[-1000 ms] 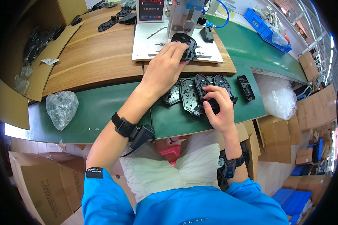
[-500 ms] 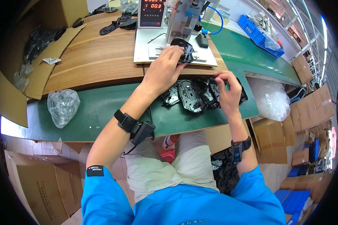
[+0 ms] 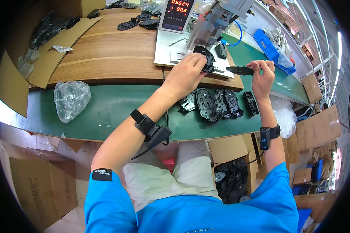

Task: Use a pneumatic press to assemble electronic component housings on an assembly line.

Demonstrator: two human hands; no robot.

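My left hand point(image 3: 186, 73) is closed on the edge of a black, rounded, mouse-shaped plastic shell point(image 3: 209, 62), held tilted at the white base of a bench press point(image 3: 210, 29). Off to the right, raised above the table, my right hand point(image 3: 263, 75) pinches a thin black plastic piece point(image 3: 239, 70) between thumb and fingers, seen nearly edge-on. Several similar black shells point(image 3: 207, 105) lie in a row on the green tabletop between my forearms, inner sides up. A narrower black part point(image 3: 251, 103) rests at the right end of that row.
A control box with a red display point(image 3: 176, 14) stands left of the press. A clear plastic bag point(image 3: 71, 100) lies on the green table point(image 3: 116, 112). An open carton of black parts point(image 3: 231, 178) sits below the table's edge. A blue bin point(image 3: 271, 50) holds plastic bags.
My right hand has lifted from the row of shells, up and to the right, with the thin black piece in it. My left hand still holds its shell at the press. The view has shifted.
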